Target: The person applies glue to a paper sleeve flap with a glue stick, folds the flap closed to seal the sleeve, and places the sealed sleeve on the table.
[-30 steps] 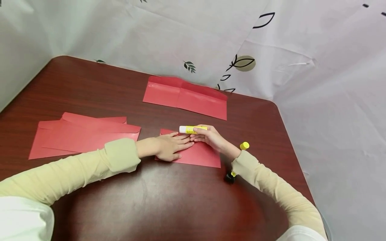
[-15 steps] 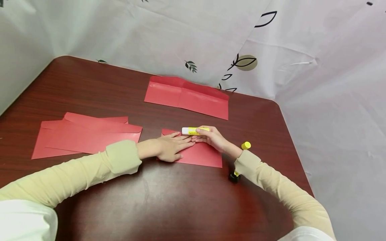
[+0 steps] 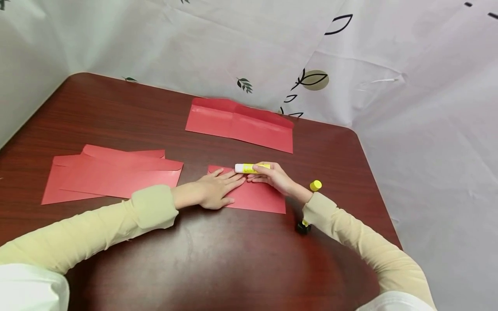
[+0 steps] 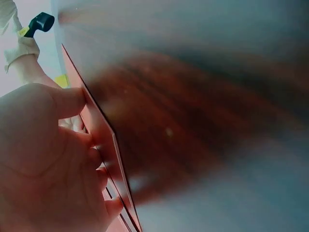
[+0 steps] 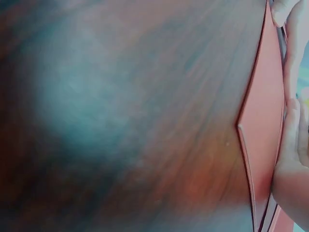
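Observation:
A red envelope lies on the table in front of the person. Flat on its left part rests the left hand, fingers spread and straight; the left wrist view shows its thumb at the envelope's near edge. The right hand holds a yellow glue stick with a white end, lying sideways above the envelope's far edge. Its lower fingers touch or hover just over the paper; I cannot tell which. In the right wrist view the envelope appears edge-on beside the fingers, and the glue stick is mostly hidden.
Several red envelopes overlap at the left. Another envelope with its flap raised lies at the back. By the right forearm are a yellow cylindrical piece and a black piece, partly hidden by the sleeve. A pale curtain borders the table.
The left hand has slid slightly left on the envelope, away from the right fingers. The right hand keeps its grip on the glue stick, with little movement. The view shifts slightly.

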